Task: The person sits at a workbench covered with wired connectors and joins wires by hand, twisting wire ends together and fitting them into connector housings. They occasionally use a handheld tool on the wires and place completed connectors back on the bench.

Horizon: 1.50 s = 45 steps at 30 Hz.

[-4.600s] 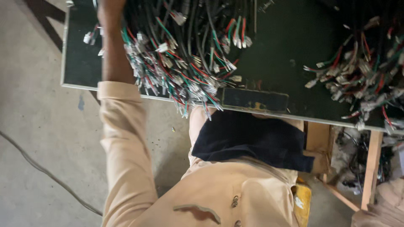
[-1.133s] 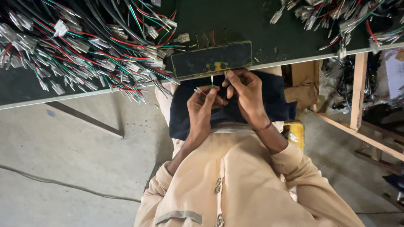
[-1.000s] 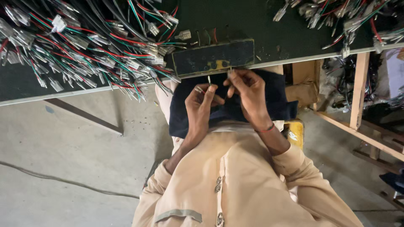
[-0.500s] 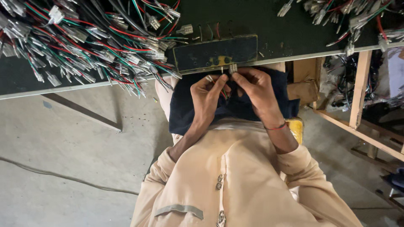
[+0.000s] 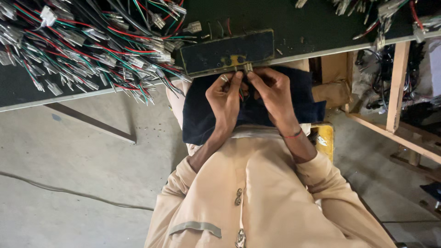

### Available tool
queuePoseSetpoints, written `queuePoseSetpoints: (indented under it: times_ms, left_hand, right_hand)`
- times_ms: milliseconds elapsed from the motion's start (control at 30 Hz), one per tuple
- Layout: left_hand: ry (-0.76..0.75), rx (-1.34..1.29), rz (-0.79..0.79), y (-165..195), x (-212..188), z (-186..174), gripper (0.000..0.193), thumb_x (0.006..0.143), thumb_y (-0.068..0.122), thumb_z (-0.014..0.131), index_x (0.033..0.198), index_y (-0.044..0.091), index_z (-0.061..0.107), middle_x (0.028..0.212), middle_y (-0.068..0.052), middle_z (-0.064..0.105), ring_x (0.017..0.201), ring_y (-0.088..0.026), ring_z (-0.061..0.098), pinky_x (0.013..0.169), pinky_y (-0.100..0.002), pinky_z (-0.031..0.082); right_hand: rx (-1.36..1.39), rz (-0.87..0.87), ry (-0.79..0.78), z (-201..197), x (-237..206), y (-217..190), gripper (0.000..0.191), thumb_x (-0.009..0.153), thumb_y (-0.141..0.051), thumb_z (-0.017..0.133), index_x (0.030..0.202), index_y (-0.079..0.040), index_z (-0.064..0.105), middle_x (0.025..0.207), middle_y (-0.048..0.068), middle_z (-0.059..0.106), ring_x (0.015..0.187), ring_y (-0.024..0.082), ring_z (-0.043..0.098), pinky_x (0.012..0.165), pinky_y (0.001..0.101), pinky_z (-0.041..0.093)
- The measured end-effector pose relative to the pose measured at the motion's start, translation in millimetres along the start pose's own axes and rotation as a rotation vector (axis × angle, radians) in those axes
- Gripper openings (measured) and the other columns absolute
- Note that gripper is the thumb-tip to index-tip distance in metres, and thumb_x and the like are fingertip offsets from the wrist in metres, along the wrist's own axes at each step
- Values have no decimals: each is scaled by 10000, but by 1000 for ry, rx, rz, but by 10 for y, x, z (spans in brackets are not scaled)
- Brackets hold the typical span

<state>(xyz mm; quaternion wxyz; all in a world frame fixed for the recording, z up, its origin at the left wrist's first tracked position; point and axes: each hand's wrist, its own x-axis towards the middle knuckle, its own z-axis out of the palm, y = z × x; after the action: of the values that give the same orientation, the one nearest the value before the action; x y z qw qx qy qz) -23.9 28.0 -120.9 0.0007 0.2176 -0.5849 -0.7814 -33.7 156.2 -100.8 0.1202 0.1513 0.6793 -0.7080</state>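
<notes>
Dark green table [image 5: 298, 32] with a pale edge, running across just above both hands. Right at the fingertips, fixed flat on that edge, a worn dark block [image 5: 227, 51] with a yellow patch. Up and to the left of the hands, spilling over the rim, a thick heap of wires [image 5: 92, 46] with white plugs. Far up to the right, more wires [image 5: 381, 14].

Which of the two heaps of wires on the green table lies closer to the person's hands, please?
The big heap of wires on the picture's left: its lower edge nearly reaches the dark block beside the left hand. The other heap sits at the far upper right corner.
</notes>
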Motion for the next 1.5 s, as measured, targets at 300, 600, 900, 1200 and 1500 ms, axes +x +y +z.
queuePoseSetpoints:
  times_ms: [300, 600, 900, 1200, 1500]
  left_hand:
    - [-130, -58, -65, -31, -53, -148, 177, 975, 128, 727, 1064, -24, 735, 815, -32, 717, 693, -71, 639, 618, -229, 528]
    - [-102, -73, -96, -61, -8, -130, 168, 987, 109, 723, 1046, -48, 735, 797, -55, 720, 674, -96, 635, 615, -242, 517]
    - [-108, -62, -116, 59, -59, -147, 220, 1010, 163, 692, 1060, -51, 710, 791, -54, 703, 668, -106, 637, 612, -259, 522]
    - [-105, -95, -114, 38, -42, -205, 257, 1012, 189, 701, 1082, -59, 706, 807, -59, 701, 676, -105, 624, 599, -268, 520]
    - [-82, -73, -62, 73, -84, -230, 448, 1104, 371, 515, 1081, -44, 683, 829, -45, 664, 717, -101, 593, 621, -275, 540]
  right_hand:
    - [50, -38, 44, 20, -10, 188, 161, 1009, -159, 702, 1023, -6, 751, 823, -21, 682, 642, 31, 552, 536, 205, 431]
    - [82, -16, -18, -92, -37, 293, 178, 1003, -168, 707, 1055, 0, 734, 812, -13, 681, 647, 34, 566, 542, 209, 443]
    - [131, 45, -55, -140, -50, 268, 184, 999, -179, 710, 1048, -4, 737, 823, -17, 666, 637, 41, 558, 549, 215, 447]
    - [115, 101, -96, -159, -51, 87, 183, 996, -173, 708, 1034, 4, 737, 833, -15, 660, 649, 45, 565, 562, 214, 461]
    - [76, 106, -66, -108, -76, 60, 185, 996, -169, 713, 1041, 9, 737, 809, -13, 640, 632, 51, 556, 556, 218, 442]
